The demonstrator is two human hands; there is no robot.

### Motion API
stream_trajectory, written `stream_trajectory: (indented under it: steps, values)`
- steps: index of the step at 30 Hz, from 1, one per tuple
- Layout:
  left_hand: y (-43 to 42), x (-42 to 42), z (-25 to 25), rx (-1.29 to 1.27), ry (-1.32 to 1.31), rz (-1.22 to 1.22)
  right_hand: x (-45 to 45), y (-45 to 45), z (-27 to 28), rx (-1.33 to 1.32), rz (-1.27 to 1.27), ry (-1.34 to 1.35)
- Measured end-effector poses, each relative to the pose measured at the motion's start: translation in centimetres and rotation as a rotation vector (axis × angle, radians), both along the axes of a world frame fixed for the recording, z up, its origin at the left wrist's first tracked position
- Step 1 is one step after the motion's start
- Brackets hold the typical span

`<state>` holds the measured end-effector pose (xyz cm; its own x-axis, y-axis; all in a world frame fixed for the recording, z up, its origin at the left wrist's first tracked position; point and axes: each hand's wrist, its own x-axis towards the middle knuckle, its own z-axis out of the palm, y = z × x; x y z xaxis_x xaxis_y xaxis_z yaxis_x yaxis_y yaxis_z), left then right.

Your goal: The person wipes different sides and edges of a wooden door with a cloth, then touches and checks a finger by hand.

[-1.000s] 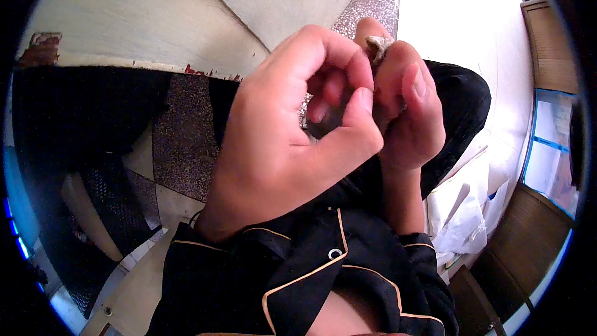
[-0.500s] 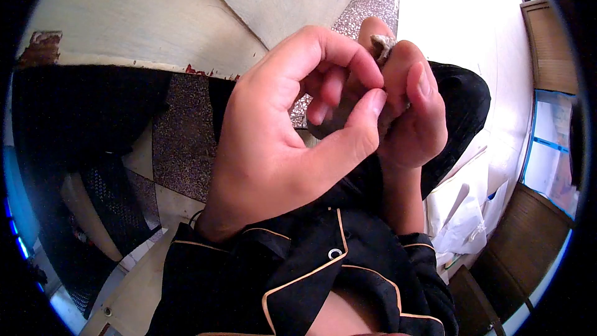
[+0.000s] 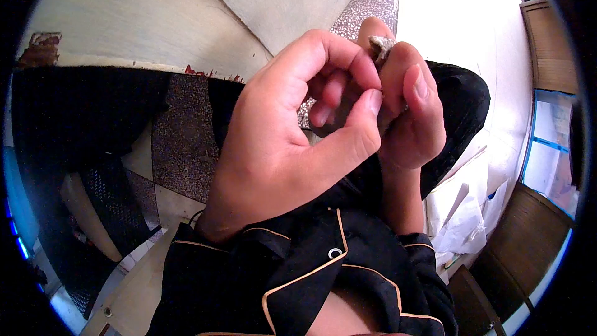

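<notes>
My left hand [image 3: 280, 124] is closed in a pinch, thumb tip and index fingertip meeting against the fingers of the other hand. What lies between those tips is too small to make out. My right hand [image 3: 413, 109] curls around a greyish piece [image 3: 382, 46] with a rough, light tip that sticks out between two fingers. Most of this piece is covered by fingers, so its kind does not show. Behind the left thumb a dark grey surface [image 3: 339, 118] shows, partly hidden; whether it belongs to the same piece I cannot tell.
Below the hands are my black shirt [image 3: 249, 280] with light piping and a dark trouser leg [image 3: 460, 106]. White sheets [image 3: 460, 211] lie at the right, beside brown cabinets [image 3: 522, 242]. A pale panel with chipped edges [image 3: 155, 18] stands at upper left, above a speckled floor [image 3: 180, 143].
Both hands keep the same hold. The left hand's fingers have shifted very slightly, and the right hand has moved a touch to the left.
</notes>
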<state>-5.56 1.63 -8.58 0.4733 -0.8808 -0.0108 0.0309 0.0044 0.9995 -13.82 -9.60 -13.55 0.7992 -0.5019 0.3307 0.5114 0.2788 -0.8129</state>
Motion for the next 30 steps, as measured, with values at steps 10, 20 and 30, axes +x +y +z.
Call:
stream_trajectory:
  steps: [10,20,30]
  values:
    - [-0.04,-0.09,0.06,-0.006,0.019,-0.004,-0.01,-0.21,0.0,-0.039,0.002,-0.015]
    - [-0.12,0.14,-0.2,-0.028,0.006,-0.014,0.08,-0.41,0.03,-0.063,-0.014,0.001]
    - [-0.31,-0.05,0.2,-0.087,-0.062,0.03,0.22,-0.18,0.1,0.079,0.02,-0.086]
